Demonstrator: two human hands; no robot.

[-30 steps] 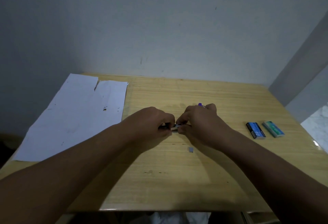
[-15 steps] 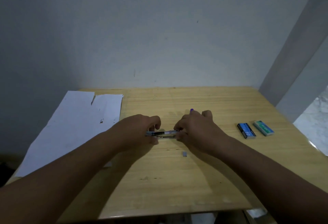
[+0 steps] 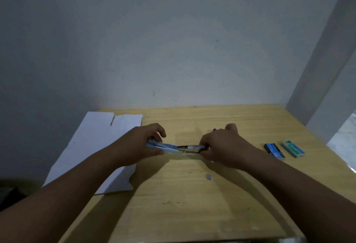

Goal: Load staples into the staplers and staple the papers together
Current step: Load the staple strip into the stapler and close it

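A light blue stapler (image 3: pixel 163 147) is held just above the wooden table (image 3: pixel 202 204), with its metal staple tray (image 3: pixel 189 147) pulled out to the right. My left hand (image 3: pixel 142 144) grips the blue body. My right hand (image 3: pixel 221 146) pinches the far end of the metal tray. A purple object (image 3: pixel 214 129) peeks out behind my right hand. White papers (image 3: pixel 92 146) lie on the left side of the table, partly under my left forearm. A small strip of staples (image 3: pixel 208 176) lies on the wood below my right hand.
Two staple boxes sit at the right: a blue one (image 3: pixel 274 150) and a green one (image 3: pixel 293 148). The wall stands right behind the table's far edge. A wall corner rises at the right.
My hands have moved apart and the metal tray has slid further out of the blue stapler body. The camera has tilted up, so the table sits lower in view.
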